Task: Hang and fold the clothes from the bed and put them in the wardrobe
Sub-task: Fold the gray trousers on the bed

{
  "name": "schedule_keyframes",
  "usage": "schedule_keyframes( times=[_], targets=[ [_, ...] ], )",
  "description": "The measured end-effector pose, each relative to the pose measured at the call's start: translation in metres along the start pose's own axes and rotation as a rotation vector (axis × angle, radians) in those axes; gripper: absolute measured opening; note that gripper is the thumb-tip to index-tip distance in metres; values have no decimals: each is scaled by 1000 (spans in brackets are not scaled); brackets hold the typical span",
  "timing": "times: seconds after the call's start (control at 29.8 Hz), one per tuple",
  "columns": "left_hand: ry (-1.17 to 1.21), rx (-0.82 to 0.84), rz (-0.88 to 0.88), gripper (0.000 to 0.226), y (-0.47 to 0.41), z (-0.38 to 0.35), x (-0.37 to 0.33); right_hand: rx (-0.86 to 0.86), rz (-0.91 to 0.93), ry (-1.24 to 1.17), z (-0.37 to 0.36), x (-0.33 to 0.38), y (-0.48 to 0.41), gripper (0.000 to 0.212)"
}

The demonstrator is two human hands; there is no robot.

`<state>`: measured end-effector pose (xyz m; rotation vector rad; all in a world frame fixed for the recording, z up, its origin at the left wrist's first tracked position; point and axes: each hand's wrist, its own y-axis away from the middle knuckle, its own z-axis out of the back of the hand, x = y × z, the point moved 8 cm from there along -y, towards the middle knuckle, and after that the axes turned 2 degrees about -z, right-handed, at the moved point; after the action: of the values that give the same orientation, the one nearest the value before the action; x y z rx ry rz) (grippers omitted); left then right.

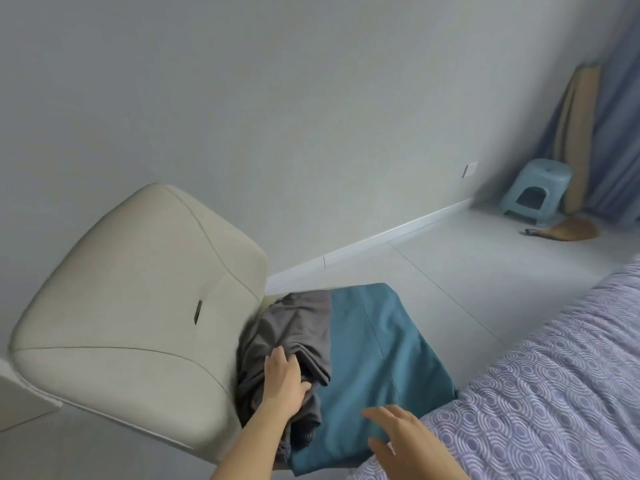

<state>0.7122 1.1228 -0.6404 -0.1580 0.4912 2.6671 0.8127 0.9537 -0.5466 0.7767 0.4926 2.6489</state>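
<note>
A folded teal garment (377, 368) lies flat on the seat of a beige chair (138, 306). A crumpled grey garment (294, 327) sits on its left part, against the chair back. My left hand (284, 382) rests on the grey garment with the fingers closed into its folds. My right hand (398, 434) hovers with fingers spread over the near edge of the teal garment, holding nothing. The bed (554, 393) with a purple patterned cover lies at the right. No wardrobe is in view.
A grey wall and white skirting run behind the chair. A light blue plastic stool (535, 192) stands in the far corner beside a blue curtain (613, 133), a leaning tan board and a round brown mat (571, 232). Tiled floor lies between chair and stool.
</note>
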Motion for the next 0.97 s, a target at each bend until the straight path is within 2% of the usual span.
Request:
schedule_keyframes(
  times=[0.07, 0.1, 0.13, 0.2, 0.34, 0.47, 0.54, 0.6, 0.64, 0.71, 0.77, 0.81, 0.84, 0.91, 0.97],
  targets=[
    [433, -224, 127, 13, -1, 31, 0, -39, -39, -70, 2, -11, 2, 45],
    [602, -304, 190, 4, 3, 46, 1, -54, -66, -109, 4, -16, 7, 45],
    [742, -350, 239, 7, 8, 59, -1, -64, -96, -153, 7, -19, 12, 44],
    [965, -408, 218, 8, 25, 97, -13, -96, -142, -266, 15, -23, 26, 44],
    [1171, -407, 22, 19, 66, 171, -39, -153, -156, -450, 39, -12, 43, 49],
    [1378, -404, -54, 22, 138, 252, -64, -167, -67, -617, 74, 17, 86, 63],
    [1468, -386, -96, 21, 177, 289, -86, -177, -26, -655, 87, 33, 110, 75],
    [1554, -346, -161, 19, 223, 325, -112, -258, -7, -625, 106, 41, 140, 82],
    [1572, -339, -183, 17, 250, 343, -125, -312, -1, -611, 117, 43, 161, 74],
    [1591, -334, -230, 15, 281, 366, -142, -388, -14, -605, 138, 44, 191, 38],
    [1593, -297, -312, 8, 325, 385, -161, -363, -11, -701, 161, 45, 246, 17],
    [1558, -219, -384, 19, 342, 387, -172, -303, -12, -797, 166, 47, 269, 16],
    [1484, -92, -474, 44, 368, 384, -187, -270, -23, -916, 173, 46, 297, 14],
    [1160, 151, -579, 86, 423, 358, -210, -251, -51, -1142, 190, 44, 349, 13],
    [841, 225, -719, 94, 490, 333, -229, -262, -82, -1311, 208, 34, 395, 16]
  ],
)
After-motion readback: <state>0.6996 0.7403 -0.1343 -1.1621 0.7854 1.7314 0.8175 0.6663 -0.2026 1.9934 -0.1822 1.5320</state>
